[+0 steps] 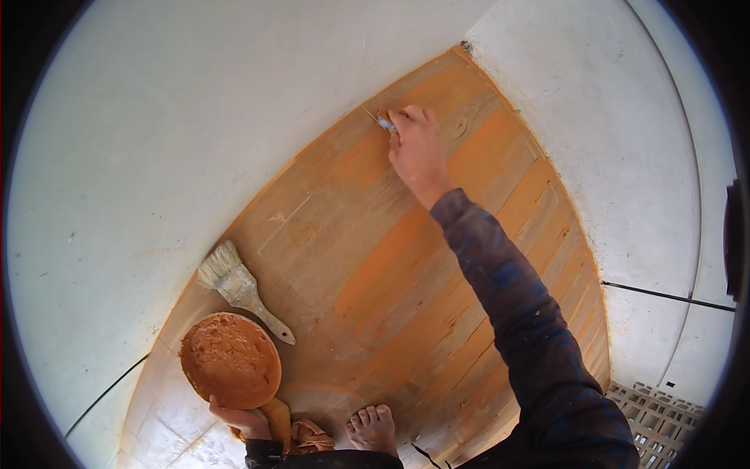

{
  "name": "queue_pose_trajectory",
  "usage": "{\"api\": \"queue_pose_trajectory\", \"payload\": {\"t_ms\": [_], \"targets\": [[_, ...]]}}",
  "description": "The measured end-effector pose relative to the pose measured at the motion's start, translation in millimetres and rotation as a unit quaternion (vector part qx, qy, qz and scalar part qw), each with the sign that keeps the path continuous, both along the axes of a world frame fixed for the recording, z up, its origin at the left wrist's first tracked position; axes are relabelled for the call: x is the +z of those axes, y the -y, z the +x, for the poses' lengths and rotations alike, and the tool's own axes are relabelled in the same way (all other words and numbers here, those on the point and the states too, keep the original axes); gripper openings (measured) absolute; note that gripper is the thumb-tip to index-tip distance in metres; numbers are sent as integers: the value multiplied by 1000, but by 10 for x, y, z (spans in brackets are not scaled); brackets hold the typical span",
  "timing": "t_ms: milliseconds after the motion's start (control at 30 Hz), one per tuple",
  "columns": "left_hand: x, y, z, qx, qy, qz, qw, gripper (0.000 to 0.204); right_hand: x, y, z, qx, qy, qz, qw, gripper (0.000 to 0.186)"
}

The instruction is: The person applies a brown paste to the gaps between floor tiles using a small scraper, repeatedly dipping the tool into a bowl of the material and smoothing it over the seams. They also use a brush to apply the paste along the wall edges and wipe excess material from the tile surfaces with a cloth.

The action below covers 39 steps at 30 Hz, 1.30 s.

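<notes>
My right hand [416, 148] grips a small scraper [383, 122] with a pale bluish handle, its thin blade at the wooden floor [508, 234] near the far left edge, on boards streaked with orange filler. My left hand [238, 420], low in the view, holds a round bowl [230, 359] of thick orange-brown paste. A wide paintbrush [246, 291] with pale bristles and a worn white handle lies on the boards just above the bowl. A crumpled orange cloth [311, 439] is beside my left hand.
Pale walls [133, 141] meet the boards on the left and right, narrowing to a corner at the top. My bare foot [373, 430] is at the lower middle. A light plastic grate or crate [656, 422] with square openings sits at the lower right.
</notes>
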State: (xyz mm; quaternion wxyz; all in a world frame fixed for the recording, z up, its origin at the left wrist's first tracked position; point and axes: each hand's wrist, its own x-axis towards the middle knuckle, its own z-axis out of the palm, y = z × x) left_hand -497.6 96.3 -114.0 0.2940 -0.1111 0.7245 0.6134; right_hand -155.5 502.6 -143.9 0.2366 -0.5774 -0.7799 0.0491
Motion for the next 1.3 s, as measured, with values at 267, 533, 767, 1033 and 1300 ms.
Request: {"api": "queue_pose_trajectory", "payload": {"t_ms": [267, 533, 767, 1033, 1300], "targets": [[-21, 183, -108, 17, -11, 15, 1000, 72, 157, 379, -14, 133, -47, -98, 985, 30], [-40, 139, -88, 0, 12, 23, 1000, 72, -90, -413, 234, 186, -13, -30, 982, 44], [33, 106, -43, 25, -9, 7, 1000, 73, 73, -361, 453, 252, 69, -108, 959, 43], [-144, 351, -218, 12, 17, 16, 1000, 73, -73, -443, 220, 186, 58, 34, 980, 44], [50, 62, -21, 20, -4, -8, 1000, 72, -65, -370, 302, 185, 270, 58, 943, 37]]}}
